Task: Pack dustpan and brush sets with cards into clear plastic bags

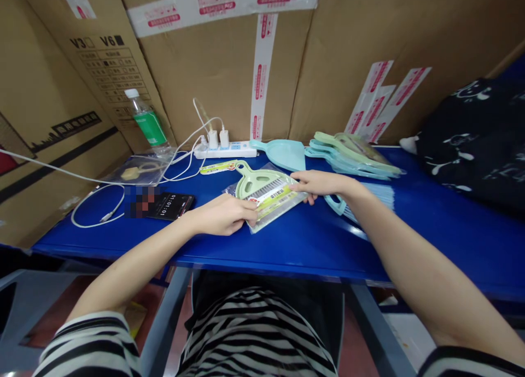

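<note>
Rising behind the wrapped green dustpan (266, 189), brown cardboard (213, 65) is the biggest thing I can see. The blue table (283, 251) spreads beneath that dustpan, though I can't tell whether the two touch. A dark patterned cloth (476, 136) bulges well to its right; nearer on that side sits a pile of dustpans (355, 155), blue and green. A single blue dustpan (285, 152) lies just behind it, and a blue brush (379, 195) to its right, partly hidden by the right forearm (410, 262). Behind it runs a white power strip (240, 150); a green-labelled bottle (151, 126) is farther back, leftward. The left hand (225, 214) grips its near left edge, fingers curled over the wrapper; the right hand (318, 184) pinches its right edge, fingers and thumb close together. Left of it lies a phone (174, 206), and beside its handle a small printed card (217, 167).
</note>
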Demonstrator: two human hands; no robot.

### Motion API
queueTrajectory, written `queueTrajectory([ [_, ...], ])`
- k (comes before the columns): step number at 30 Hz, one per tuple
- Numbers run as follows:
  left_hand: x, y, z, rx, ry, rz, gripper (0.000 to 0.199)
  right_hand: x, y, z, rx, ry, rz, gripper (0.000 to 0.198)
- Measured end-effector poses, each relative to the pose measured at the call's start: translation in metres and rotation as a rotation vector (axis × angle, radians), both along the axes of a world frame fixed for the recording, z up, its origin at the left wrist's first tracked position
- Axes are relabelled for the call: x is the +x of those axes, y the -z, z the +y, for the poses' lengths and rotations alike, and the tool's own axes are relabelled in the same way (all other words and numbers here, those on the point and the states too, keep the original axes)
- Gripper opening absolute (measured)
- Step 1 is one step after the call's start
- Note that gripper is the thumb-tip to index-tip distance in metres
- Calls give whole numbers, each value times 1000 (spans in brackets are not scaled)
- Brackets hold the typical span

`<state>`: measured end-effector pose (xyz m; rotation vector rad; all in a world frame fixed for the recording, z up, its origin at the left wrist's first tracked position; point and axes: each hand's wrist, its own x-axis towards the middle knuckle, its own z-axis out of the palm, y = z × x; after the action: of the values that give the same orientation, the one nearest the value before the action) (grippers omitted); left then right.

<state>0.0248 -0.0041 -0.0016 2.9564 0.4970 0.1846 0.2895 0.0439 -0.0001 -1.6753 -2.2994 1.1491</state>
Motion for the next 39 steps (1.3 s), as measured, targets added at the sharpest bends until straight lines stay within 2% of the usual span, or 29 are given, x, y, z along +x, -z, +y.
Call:
queueTrajectory([
  [5,-1,3,0,67,-18,28,24,0,3,3,53,1,100,28],
  [12,-1,3,4,177,-104,105,22,-1,0,0,-45,-24,100,26],
  [18,0,3,4,210,-149,167,24,-4,-3,-2,-48,51,112,29],
  [23,-1,5,5,238,-138,149,23,1,-2,-1,-24,-58,116,33],
  [27,-1,6,6,263,-126,131,23,6,-2,0,-89,-96,160,39],
  [30,-1,7,6,275,-110,127,22,3,-2,-2,-170,-3,232,29],
  [34,1,8,6,273,-102,127,21,-11,-3,-6,-253,241,466,12],
  [39,0,7,7,247,-91,139,24,-30,-3,-8,-207,442,723,15],
])
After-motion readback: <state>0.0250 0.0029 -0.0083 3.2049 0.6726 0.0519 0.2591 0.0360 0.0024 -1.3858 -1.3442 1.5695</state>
